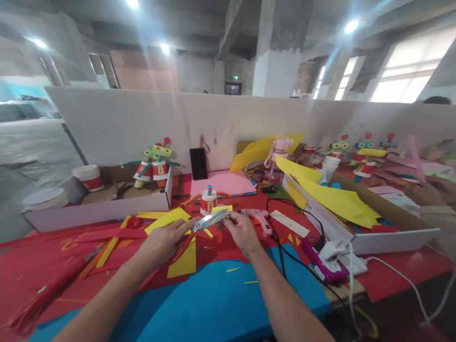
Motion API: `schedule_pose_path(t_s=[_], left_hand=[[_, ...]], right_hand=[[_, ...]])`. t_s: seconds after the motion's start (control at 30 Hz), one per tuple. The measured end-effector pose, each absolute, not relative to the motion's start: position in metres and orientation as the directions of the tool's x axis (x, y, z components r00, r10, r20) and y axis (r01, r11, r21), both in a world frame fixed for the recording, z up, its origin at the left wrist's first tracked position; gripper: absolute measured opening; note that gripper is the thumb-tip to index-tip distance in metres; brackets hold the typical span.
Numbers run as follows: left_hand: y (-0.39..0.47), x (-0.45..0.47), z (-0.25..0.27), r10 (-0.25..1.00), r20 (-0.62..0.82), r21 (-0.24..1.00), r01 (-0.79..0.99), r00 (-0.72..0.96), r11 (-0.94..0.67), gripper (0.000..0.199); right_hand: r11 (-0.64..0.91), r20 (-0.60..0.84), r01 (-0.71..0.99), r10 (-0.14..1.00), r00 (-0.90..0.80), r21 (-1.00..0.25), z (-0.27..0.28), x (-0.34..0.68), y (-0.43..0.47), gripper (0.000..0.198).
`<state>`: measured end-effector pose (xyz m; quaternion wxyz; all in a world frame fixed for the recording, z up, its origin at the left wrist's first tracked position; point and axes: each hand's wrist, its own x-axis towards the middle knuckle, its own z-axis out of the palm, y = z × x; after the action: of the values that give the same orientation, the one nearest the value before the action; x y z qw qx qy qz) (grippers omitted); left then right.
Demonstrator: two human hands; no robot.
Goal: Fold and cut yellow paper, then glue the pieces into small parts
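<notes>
My left hand [166, 239] is closed on the red handles of a pair of scissors [208, 221], whose metal blades point right. Pinched in the fingers of my right hand [241, 233] is a small piece of yellow paper [222, 209], lying along the blades. Just behind the blades stands a small paper-cup figure [209, 199] with a blue top and coiled arms out to its sides. Larger yellow paper [185, 259] lies under the scissors, partly hidden by my left hand.
Left stands a cardboard box [124, 211] with finished cup figures [159, 169]. A pink glue gun [262, 221], a purple power strip [324, 264] and cables lie right, before a white box [384, 241] of yellow sheets. A phone [198, 163] leans behind. Another person's hands [431, 191] are far right.
</notes>
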<state>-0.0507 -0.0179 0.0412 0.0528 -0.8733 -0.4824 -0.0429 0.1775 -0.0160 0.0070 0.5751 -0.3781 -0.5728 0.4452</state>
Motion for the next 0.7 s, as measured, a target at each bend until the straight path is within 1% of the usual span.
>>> schedule_pose_path(t_s=[0.33,0.5,0.6,0.7], left_hand=[[-0.017,-0.05,0.041,0.826,0.122,-0.047,0.835,0.55,-0.548,0.07],[-0.016,-0.053,0.044,0.829,0.131,-0.019,0.837,0.544,-0.546,0.066],[-0.011,-0.068,0.057,0.874,0.201,-0.015,0.893,0.443,-0.449,0.059],[-0.006,-0.096,0.073,0.938,0.212,-0.059,0.962,0.274,-0.268,0.052]], right_hand=[[0.318,0.323,-0.112,0.946,-0.027,-0.941,0.005,0.176,-0.014,0.018],[0.33,0.334,-0.141,0.942,-0.006,-0.933,0.004,0.177,-0.013,0.02],[0.34,0.331,-0.221,0.941,0.075,-0.914,0.004,0.177,-0.012,0.025],[0.327,0.286,-0.315,0.943,0.169,-0.891,0.005,0.177,-0.01,0.03]])
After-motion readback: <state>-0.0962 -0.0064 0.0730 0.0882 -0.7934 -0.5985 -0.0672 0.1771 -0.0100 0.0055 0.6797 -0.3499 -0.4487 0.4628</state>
